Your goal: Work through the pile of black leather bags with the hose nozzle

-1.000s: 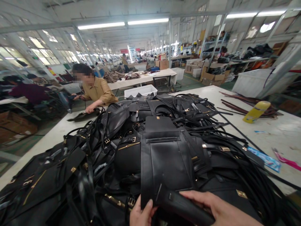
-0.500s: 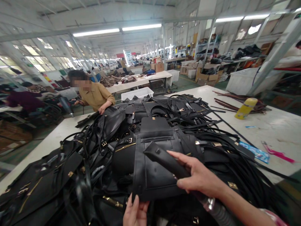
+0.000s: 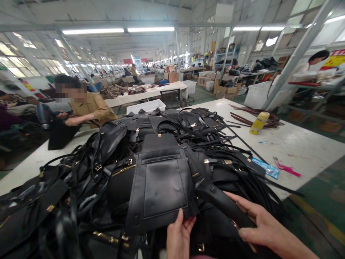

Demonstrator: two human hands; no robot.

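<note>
In the head view a black leather-look bag (image 3: 165, 187) lies on a heap of similar bags, its flap folded away at the far end. My left hand (image 3: 180, 233) pinches its near lower edge, thumb on top and fingers underneath. Stitching frames the flat panel, which has a few small dents. My right hand (image 3: 260, 221) is wrapped round a black hose nozzle (image 3: 223, 201), its flat tip pointing up and left. The tip is just right of the bag; whether it touches the bag I cannot tell.
Black bags with straps and gold buckles (image 3: 129, 162) cover much of the white table (image 3: 304, 144). At right are a yellow bottle (image 3: 259, 123), brown straps (image 3: 242, 117), a blue packet (image 3: 265, 168) and a pink tool (image 3: 289, 169). Across the table a co-worker (image 3: 88, 104) holds a heat gun (image 3: 44, 116).
The nozzle has moved right, off the bag's panel to its side. My left hand has shifted right along the bag's lower edge. The co-worker has lifted a black piece near the heat gun.
</note>
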